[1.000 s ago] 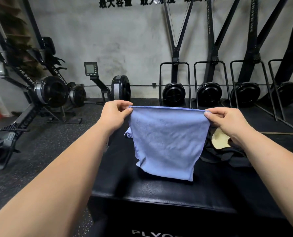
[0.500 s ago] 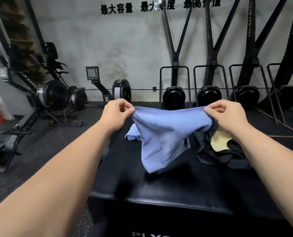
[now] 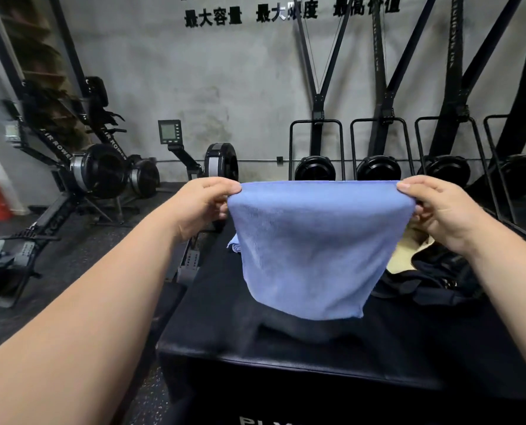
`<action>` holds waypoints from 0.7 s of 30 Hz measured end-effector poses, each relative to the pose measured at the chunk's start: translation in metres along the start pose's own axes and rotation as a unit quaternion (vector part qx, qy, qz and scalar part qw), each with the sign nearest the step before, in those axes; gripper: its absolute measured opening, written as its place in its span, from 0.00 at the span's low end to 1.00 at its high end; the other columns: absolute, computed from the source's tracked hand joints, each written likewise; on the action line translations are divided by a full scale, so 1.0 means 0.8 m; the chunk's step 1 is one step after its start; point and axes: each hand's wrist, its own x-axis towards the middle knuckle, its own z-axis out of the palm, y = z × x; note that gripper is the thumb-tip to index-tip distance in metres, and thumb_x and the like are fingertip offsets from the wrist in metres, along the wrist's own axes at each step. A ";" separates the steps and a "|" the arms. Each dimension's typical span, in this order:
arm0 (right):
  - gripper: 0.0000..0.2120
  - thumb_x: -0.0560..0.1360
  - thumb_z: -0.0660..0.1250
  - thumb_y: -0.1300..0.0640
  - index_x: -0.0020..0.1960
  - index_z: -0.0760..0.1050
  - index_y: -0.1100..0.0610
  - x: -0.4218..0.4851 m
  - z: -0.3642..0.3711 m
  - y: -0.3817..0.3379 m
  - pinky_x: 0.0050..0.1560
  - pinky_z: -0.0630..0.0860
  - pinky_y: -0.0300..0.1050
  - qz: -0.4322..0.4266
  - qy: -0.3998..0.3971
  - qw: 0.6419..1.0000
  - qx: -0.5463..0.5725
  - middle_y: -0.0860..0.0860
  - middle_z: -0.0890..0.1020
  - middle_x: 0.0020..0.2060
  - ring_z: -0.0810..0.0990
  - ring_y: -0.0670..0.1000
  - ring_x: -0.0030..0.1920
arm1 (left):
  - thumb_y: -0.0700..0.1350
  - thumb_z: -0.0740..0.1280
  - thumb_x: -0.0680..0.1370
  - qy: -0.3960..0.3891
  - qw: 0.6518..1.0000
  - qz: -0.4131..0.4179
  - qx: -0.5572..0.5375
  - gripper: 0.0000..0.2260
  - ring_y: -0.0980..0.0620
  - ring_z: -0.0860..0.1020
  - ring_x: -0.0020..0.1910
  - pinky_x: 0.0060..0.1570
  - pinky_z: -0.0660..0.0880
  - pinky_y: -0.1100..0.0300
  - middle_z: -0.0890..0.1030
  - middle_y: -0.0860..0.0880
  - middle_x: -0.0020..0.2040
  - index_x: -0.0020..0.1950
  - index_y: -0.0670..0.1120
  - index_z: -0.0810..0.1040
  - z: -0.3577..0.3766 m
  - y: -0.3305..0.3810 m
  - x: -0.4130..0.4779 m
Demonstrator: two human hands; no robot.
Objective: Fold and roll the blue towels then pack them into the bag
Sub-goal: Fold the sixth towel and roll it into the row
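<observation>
Holding the blue towel (image 3: pixel 310 246) up over the black box (image 3: pixel 286 348), stretched level along the top and hanging loose below. Pinching its left corner in the left hand (image 3: pixel 200 207), thumb against curled fingers; pinching the right corner likewise in the right hand (image 3: pixel 445 213). With a second towel (image 3: pixel 234 245) behind on the box, a black bag (image 3: pixel 424 280) just right, rowing machines (image 3: pixel 102 173) beyond.

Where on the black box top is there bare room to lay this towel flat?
Bare: the near half of the box top, from the lower hem of the held towel to the front edge. Crowded: the black bag at far right, a rolled towel at far left.
</observation>
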 end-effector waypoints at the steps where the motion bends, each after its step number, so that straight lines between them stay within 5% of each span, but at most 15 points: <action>1: 0.15 0.62 0.80 0.48 0.43 0.83 0.53 0.000 -0.003 -0.005 0.31 0.67 0.34 0.008 -0.020 0.999 0.028 0.45 0.75 0.31 0.68 0.43 0.28 | 0.42 0.71 0.78 -0.043 0.999 -0.001 -0.027 0.06 0.53 0.66 0.33 0.37 0.66 0.60 0.72 0.51 0.33 0.42 0.47 0.84 0.000 0.008 -0.003; 5: 0.19 0.72 0.77 0.48 0.57 0.80 0.58 0.010 -0.004 -0.004 0.48 0.69 0.43 0.027 -0.069 0.993 0.094 0.52 0.77 0.44 0.73 0.49 0.42 | 0.44 0.67 0.81 -0.099 0.992 0.005 -0.075 0.06 0.54 0.63 0.34 0.37 0.68 0.64 0.72 0.54 0.34 0.46 0.44 0.79 0.010 0.012 -0.003; 7: 0.07 0.79 0.69 0.52 0.50 0.82 0.55 0.011 0.001 0.012 0.41 0.70 0.41 0.052 -0.028 0.997 0.055 0.50 0.79 0.38 0.74 0.48 0.37 | 0.43 0.68 0.83 -0.044 0.997 -0.014 -0.054 0.07 0.55 0.69 0.34 0.36 0.71 0.64 0.77 0.54 0.35 0.47 0.47 0.83 0.012 -0.010 0.003; 10: 0.04 0.78 0.74 0.54 0.47 0.85 0.54 0.004 0.003 0.068 0.43 0.72 0.41 0.085 0.019 0.989 -0.120 0.50 0.84 0.40 0.78 0.48 0.40 | 0.43 0.75 0.80 0.040 0.988 -0.078 0.125 0.03 0.56 0.74 0.34 0.34 0.72 0.65 0.82 0.52 0.36 0.50 0.43 0.85 0.012 -0.071 0.001; 14: 0.04 0.76 0.78 0.59 0.46 0.86 0.59 -0.023 0.010 0.169 0.33 0.70 0.32 0.100 0.033 0.949 -0.299 0.50 0.82 0.32 0.75 0.42 0.31 | 0.41 0.78 0.75 0.077 0.951 -0.154 0.256 0.03 0.56 0.77 0.37 0.43 0.74 0.61 0.86 0.48 0.38 0.41 0.45 0.87 0.032 -0.179 -0.020; 18: 0.06 0.79 0.74 0.56 0.46 0.82 0.58 -0.033 0.025 0.238 0.27 0.71 0.38 0.159 0.088 0.945 -0.272 0.54 0.86 0.31 0.78 0.51 0.26 | 0.39 0.74 0.75 0.114 0.944 -0.204 0.231 0.05 0.51 0.75 0.28 0.36 0.73 0.60 0.85 0.48 0.32 0.39 0.45 0.86 0.051 -0.247 -0.025; 21: 0.05 0.81 0.70 0.57 0.49 0.79 0.58 -0.024 0.041 0.255 0.32 0.78 0.45 0.180 0.137 0.953 -0.201 0.57 0.87 0.36 0.83 0.54 0.28 | 0.36 0.70 0.78 0.154 0.952 -0.209 0.159 0.04 0.46 0.79 0.31 0.38 0.81 0.52 0.86 0.44 0.35 0.44 0.39 0.83 0.062 -0.259 -0.014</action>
